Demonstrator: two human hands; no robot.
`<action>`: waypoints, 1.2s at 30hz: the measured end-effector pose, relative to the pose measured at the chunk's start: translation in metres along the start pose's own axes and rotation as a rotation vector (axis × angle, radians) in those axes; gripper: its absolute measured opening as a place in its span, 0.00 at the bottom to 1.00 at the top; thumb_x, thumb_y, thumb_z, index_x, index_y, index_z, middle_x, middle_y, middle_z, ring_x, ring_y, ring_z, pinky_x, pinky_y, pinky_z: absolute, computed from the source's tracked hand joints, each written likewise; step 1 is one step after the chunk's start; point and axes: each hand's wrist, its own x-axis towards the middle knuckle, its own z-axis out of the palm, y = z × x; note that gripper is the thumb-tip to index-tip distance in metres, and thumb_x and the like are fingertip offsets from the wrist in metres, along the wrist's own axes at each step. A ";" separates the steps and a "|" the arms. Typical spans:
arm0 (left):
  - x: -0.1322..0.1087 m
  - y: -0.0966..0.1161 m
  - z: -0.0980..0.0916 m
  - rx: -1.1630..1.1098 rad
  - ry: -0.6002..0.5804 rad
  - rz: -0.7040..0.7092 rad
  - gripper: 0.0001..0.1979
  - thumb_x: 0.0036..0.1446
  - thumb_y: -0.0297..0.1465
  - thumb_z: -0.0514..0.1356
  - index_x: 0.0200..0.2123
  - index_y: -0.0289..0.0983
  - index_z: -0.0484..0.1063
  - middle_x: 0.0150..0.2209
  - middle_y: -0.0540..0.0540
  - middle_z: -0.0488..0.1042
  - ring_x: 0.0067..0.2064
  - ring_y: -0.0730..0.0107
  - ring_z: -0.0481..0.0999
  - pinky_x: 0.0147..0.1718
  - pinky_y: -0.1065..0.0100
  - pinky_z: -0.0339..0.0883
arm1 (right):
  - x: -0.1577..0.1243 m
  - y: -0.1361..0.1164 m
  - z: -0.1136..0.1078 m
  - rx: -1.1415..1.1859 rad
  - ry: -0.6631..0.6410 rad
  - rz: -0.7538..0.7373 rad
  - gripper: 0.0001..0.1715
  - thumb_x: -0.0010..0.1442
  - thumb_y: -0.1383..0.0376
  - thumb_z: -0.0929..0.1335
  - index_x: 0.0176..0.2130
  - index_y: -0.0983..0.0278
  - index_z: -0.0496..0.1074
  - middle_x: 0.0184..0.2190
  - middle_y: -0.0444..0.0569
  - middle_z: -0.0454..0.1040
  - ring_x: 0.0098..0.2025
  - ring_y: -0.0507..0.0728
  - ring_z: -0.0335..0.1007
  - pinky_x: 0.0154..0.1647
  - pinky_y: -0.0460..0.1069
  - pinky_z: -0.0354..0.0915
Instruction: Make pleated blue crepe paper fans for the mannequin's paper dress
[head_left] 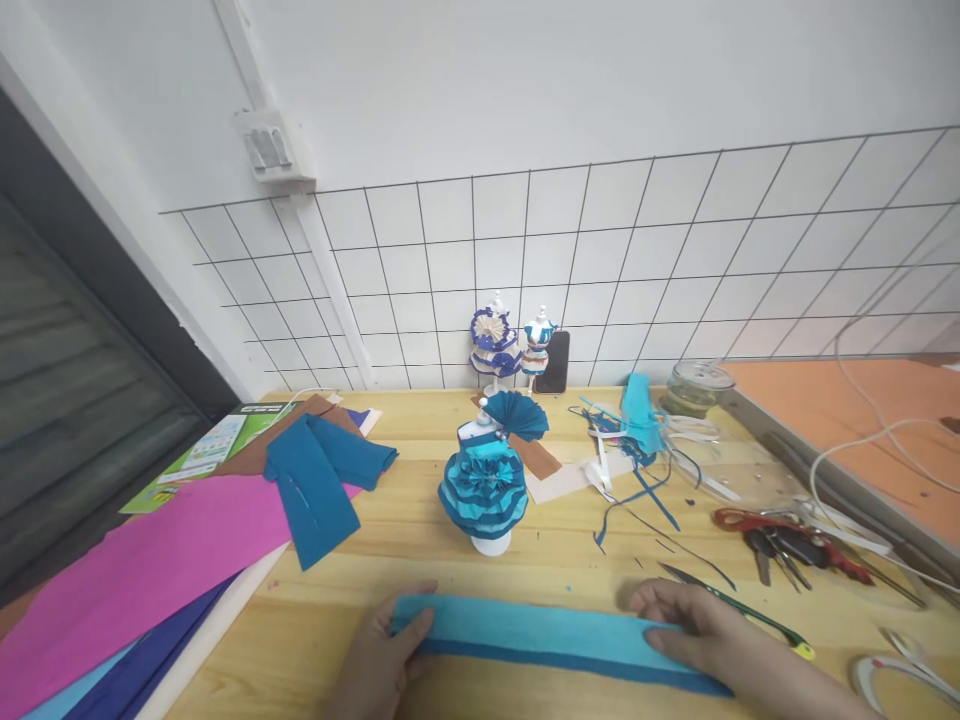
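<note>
A long strip of crepe paper (540,632), light blue laid over darker blue, is stretched level between my hands at the table's front. My left hand (394,640) pinches its left end between thumb and fingers. Near the right end, my right hand (686,630) grips it, thumb in front and fingers behind. Just beyond the strip stands a small white dress form (491,545). It wears a tiered blue paper dress (484,490) with a dark blue pleated fan (517,415) at the shoulder.
Coloured crepe sheets (157,540) and folded blue paper (315,490) lie left. Two more dressed forms (495,340) and a phone (553,362) stand at the wall. Right are paper scraps (637,450), scissors (750,605), keys (780,550), a tape roll (870,685) and a round container (697,385).
</note>
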 end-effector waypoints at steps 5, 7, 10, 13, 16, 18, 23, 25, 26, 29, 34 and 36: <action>0.008 0.003 -0.001 0.280 -0.023 0.093 0.20 0.35 0.32 0.68 0.37 0.34 0.75 0.28 0.45 0.76 0.29 0.65 0.74 0.24 0.69 0.69 | -0.002 0.020 -0.010 -0.149 0.057 -0.006 0.10 0.54 0.62 0.63 0.37 0.63 0.69 0.35 0.48 0.74 0.37 0.57 0.71 0.37 0.47 0.66; 0.008 0.010 -0.001 0.322 -0.060 0.100 0.20 0.34 0.29 0.69 0.36 0.34 0.75 0.28 0.45 0.76 0.29 0.64 0.74 0.23 0.70 0.69 | -0.005 0.027 -0.009 -0.259 0.141 -0.011 0.12 0.55 0.62 0.62 0.39 0.62 0.69 0.38 0.50 0.75 0.39 0.58 0.71 0.39 0.49 0.67; 0.002 0.021 -0.003 0.364 0.004 0.223 0.23 0.32 0.26 0.69 0.39 0.36 0.75 0.35 0.43 0.77 0.39 0.59 0.75 0.33 0.67 0.70 | -0.012 0.033 -0.006 -0.508 0.366 -0.070 0.16 0.58 0.60 0.59 0.42 0.60 0.69 0.43 0.53 0.73 0.41 0.60 0.71 0.40 0.52 0.68; -0.004 0.021 -0.006 0.656 0.142 0.540 0.24 0.34 0.29 0.69 0.40 0.42 0.74 0.45 0.43 0.74 0.50 0.53 0.68 0.45 0.61 0.65 | -0.020 0.029 0.005 -0.765 0.558 -0.231 0.17 0.59 0.59 0.59 0.42 0.60 0.71 0.45 0.55 0.71 0.46 0.63 0.68 0.43 0.57 0.67; -0.002 -0.004 0.000 1.049 -0.104 0.975 0.22 0.45 0.30 0.63 0.47 0.43 0.70 0.51 0.44 0.69 0.53 0.55 0.66 0.50 0.61 0.60 | -0.023 0.016 0.028 -0.915 0.637 -0.417 0.18 0.58 0.57 0.61 0.42 0.63 0.72 0.46 0.56 0.72 0.48 0.64 0.67 0.46 0.58 0.66; 0.003 -0.031 0.012 1.265 -0.418 1.299 0.26 0.49 0.34 0.60 0.53 0.42 0.63 0.51 0.43 0.69 0.52 0.57 0.67 0.48 0.65 0.61 | -0.021 0.005 0.048 -0.974 0.552 -0.592 0.18 0.58 0.58 0.63 0.45 0.64 0.71 0.47 0.54 0.72 0.48 0.62 0.68 0.46 0.54 0.67; 0.011 -0.079 0.042 1.481 -0.327 1.728 0.26 0.58 0.36 0.50 0.58 0.34 0.54 0.48 0.42 0.72 0.50 0.62 0.68 0.56 0.66 0.45 | -0.013 -0.003 0.078 -0.980 0.327 -0.840 0.25 0.56 0.62 0.65 0.52 0.68 0.65 0.50 0.51 0.69 0.49 0.59 0.67 0.47 0.47 0.67; 0.010 -0.080 0.044 1.520 -0.302 1.763 0.24 0.59 0.30 0.49 0.58 0.36 0.54 0.48 0.45 0.73 0.48 0.65 0.69 0.57 0.66 0.42 | -0.017 0.005 0.074 -0.942 0.334 -0.799 0.29 0.56 0.63 0.65 0.56 0.67 0.60 0.52 0.51 0.67 0.51 0.59 0.66 0.49 0.46 0.66; 0.010 -0.078 0.043 1.541 -0.318 1.764 0.23 0.59 0.29 0.49 0.58 0.36 0.54 0.48 0.46 0.72 0.48 0.65 0.69 0.57 0.66 0.41 | -0.020 0.011 0.070 -0.930 0.350 -0.771 0.31 0.56 0.63 0.65 0.57 0.66 0.58 0.52 0.50 0.66 0.51 0.58 0.65 0.49 0.46 0.65; 0.010 -0.072 0.038 1.579 -0.380 1.751 0.24 0.58 0.33 0.50 0.58 0.36 0.54 0.49 0.45 0.71 0.50 0.64 0.68 0.55 0.68 0.46 | -0.036 0.026 0.051 -0.939 0.413 -0.683 0.35 0.57 0.59 0.65 0.60 0.63 0.52 0.54 0.49 0.64 0.51 0.58 0.65 0.49 0.45 0.66; 0.013 -0.077 0.036 1.641 -0.293 1.775 0.22 0.60 0.32 0.46 0.58 0.38 0.55 0.49 0.49 0.72 0.51 0.68 0.67 0.54 0.68 0.48 | -0.056 0.042 0.028 -1.044 0.490 -0.569 0.35 0.57 0.57 0.64 0.60 0.63 0.51 0.54 0.48 0.63 0.50 0.58 0.67 0.45 0.46 0.69; 0.014 -0.080 0.036 1.672 -0.302 1.784 0.24 0.59 0.41 0.45 0.56 0.37 0.58 0.50 0.48 0.71 0.53 0.66 0.64 0.54 0.67 0.49 | -0.058 0.043 0.028 -1.067 0.539 -0.555 0.35 0.57 0.56 0.64 0.60 0.64 0.52 0.54 0.50 0.62 0.50 0.59 0.66 0.45 0.47 0.69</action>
